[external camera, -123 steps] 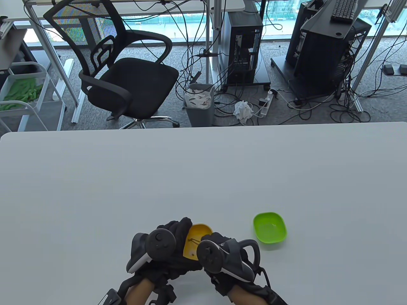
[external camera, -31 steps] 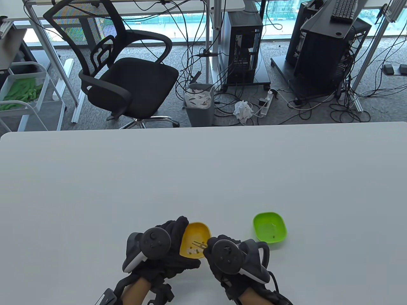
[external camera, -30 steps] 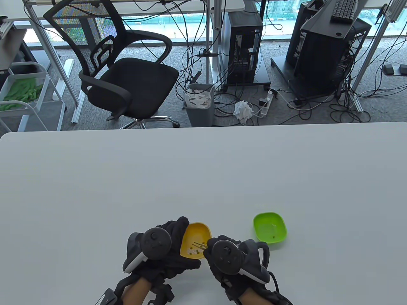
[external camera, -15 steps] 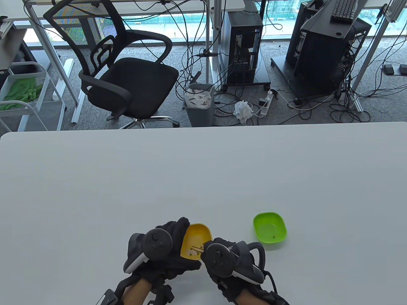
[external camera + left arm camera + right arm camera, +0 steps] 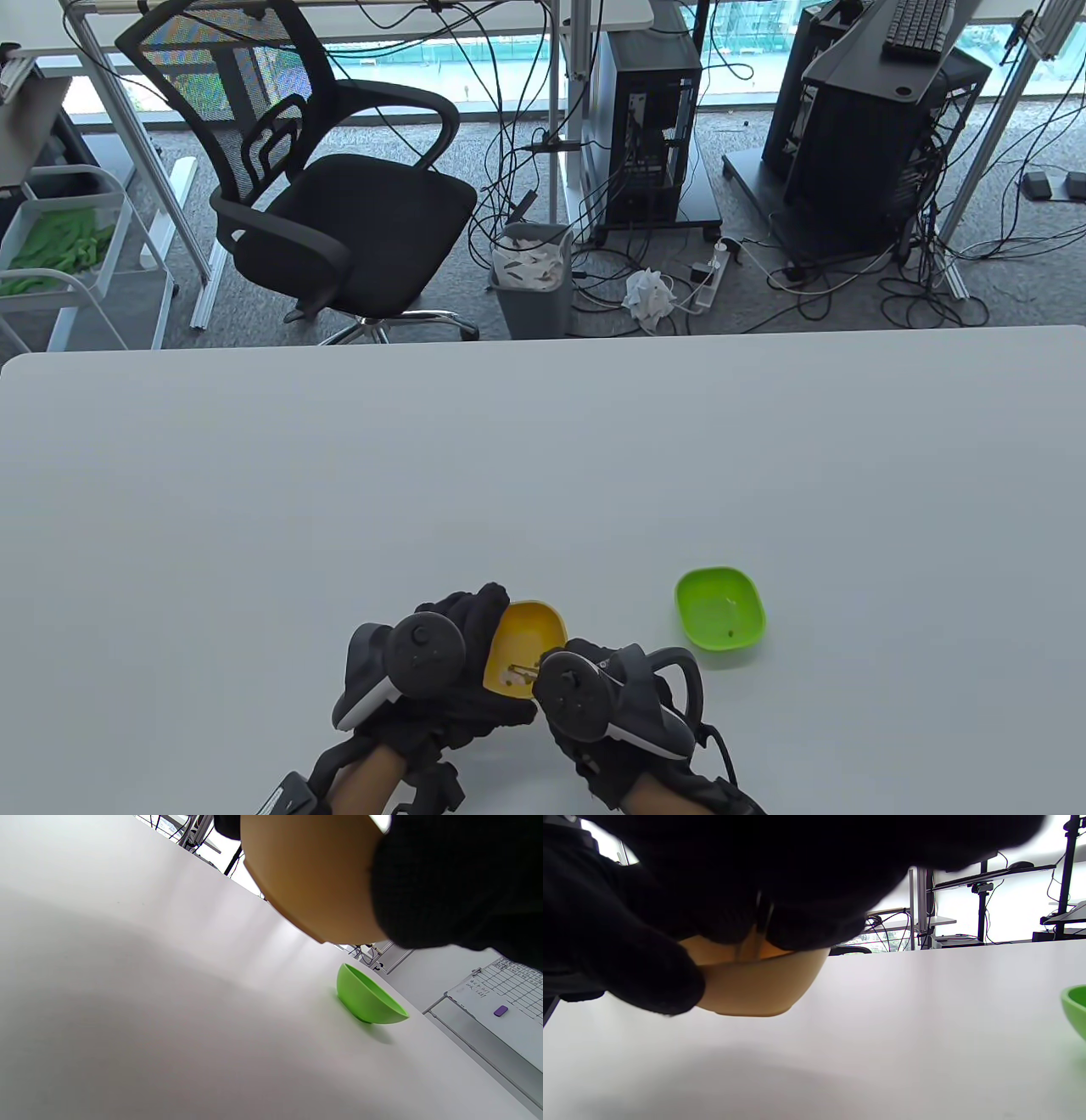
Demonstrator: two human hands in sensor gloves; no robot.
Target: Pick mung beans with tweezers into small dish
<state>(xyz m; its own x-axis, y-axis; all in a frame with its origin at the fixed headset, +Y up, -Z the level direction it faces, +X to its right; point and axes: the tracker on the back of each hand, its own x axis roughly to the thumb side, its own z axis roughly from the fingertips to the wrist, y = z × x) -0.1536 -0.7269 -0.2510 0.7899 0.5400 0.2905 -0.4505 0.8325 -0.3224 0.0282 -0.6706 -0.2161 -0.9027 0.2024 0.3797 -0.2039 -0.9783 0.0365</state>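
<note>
I work over the white table (image 5: 543,475), my left hand (image 5: 441,671) gripping the yellow dish (image 5: 530,632), lifted and tilted off the surface, as the left wrist view shows from beneath. My right hand (image 5: 607,696) sits just right of it, pinching the tweezers (image 5: 524,675), whose tips reach into the low corner of that dish among the mung beans (image 5: 512,677). I judge the step is catching one bean: I should keep the dish steady, close the tips gently so the bean doesn't skid, then lift clear of the rim. The green dish (image 5: 719,609) stands further right of my right hand, one dark speck inside, nothing between. Whether the tips hold a bean now, I cannot tell
</note>
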